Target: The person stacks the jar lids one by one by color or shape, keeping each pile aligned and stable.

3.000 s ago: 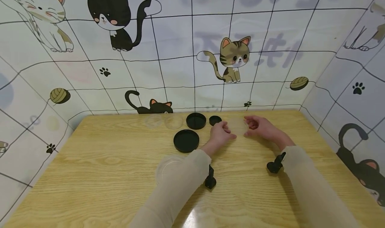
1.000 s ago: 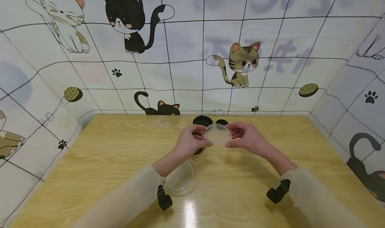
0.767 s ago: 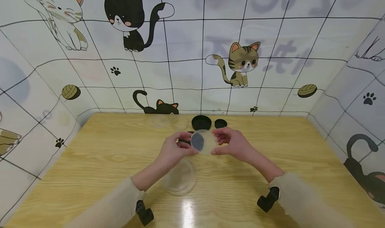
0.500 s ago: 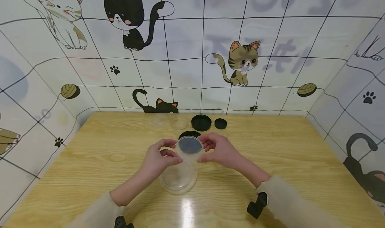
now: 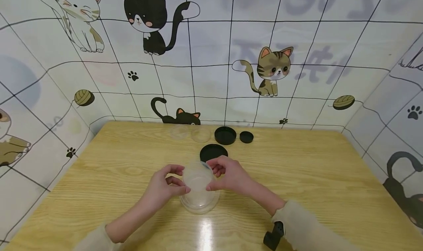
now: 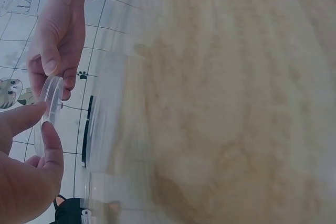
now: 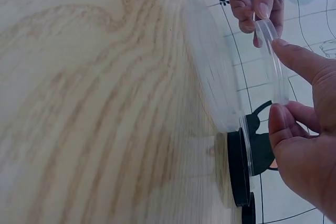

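Between both hands is a small clear round dish (image 5: 197,175), pinched at its left edge by my left hand (image 5: 162,185) and at its right edge by my right hand (image 5: 232,177). It overlaps a larger clear round dish (image 5: 199,206) on the table in the head view. In the left wrist view the small dish (image 6: 51,95) is held on edge-on sides by fingers and thumbs, apart from the larger dish (image 6: 107,114). The right wrist view also shows a gap between the small dish (image 7: 274,66) and the larger one (image 7: 210,61).
A large black round dish (image 5: 213,152) lies just behind the hands. Farther back stand a medium black dish (image 5: 225,135), a small black one (image 5: 246,136) and two faint clear round pieces (image 5: 201,134). A cat-patterned cloth wall rises behind the wooden table (image 5: 115,162).
Both hands have carried the small clear dish from the table's back right toward the left and front, over the larger clear dish. The head view has shifted slightly.
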Motion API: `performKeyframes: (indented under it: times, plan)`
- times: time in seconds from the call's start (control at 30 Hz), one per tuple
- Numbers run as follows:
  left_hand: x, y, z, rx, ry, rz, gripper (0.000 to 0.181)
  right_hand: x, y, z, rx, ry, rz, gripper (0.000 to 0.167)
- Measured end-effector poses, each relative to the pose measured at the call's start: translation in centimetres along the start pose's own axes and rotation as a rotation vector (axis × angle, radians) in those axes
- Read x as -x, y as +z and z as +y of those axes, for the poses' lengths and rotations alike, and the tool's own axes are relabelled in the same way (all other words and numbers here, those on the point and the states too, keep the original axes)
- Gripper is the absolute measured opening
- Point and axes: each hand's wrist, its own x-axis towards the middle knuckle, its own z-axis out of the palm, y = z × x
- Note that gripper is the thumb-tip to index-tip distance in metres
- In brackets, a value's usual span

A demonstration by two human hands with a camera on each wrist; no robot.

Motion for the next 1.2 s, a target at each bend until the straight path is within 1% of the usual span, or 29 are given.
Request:
performKeyframes:
  times: [0.1, 0.27, 0.43, 0.53, 0.67, 0.87, 1.07, 1.2]
  plan:
    - [0.4, -0.1, -0.5, -0.022, -0.021, -0.010, 0.061, 0.2, 0.4, -0.1, 0.028, 0.011, -0.022, 0.064]
    - [0.9, -0.2, -1.0, -0.050, -0.021, -0.035, 0.061, 0.5, 0.9, -0.1, 0.039, 0.007, -0.054, 0.061]
    - [1.0, -0.3, -1.5, -0.068, -0.015, -0.052, 0.063, 0.5, 1.4, 0.2, 0.051, 0.000, -0.078, 0.061]
    - [1.0, -0.3, -1.9, -0.087, -0.005, -0.050, 0.062, 0.3, 1.6, 0.5, 0.085, -0.015, -0.086, 0.061]
    - [0.9, -0.3, -2.3, -0.090, 0.000, -0.042, 0.062, 0.2, 1.8, 0.6, 0.116, -0.025, -0.083, 0.061]
    - [0.9, -0.2, -2.4, -0.099, -0.004, -0.030, 0.061, 0.2, 2.1, 0.6, 0.134, -0.032, -0.082, 0.062]
    - [0.8, -0.1, -2.6, -0.101, 0.004, -0.030, 0.060, 0.2, 2.2, 0.6, 0.214, -0.039, -0.087, 0.062]
    - [0.7, 0.0, -2.8, -0.100, 0.007, -0.025, 0.059, 0.2, 2.3, 0.4, 0.244, -0.040, -0.092, 0.062]
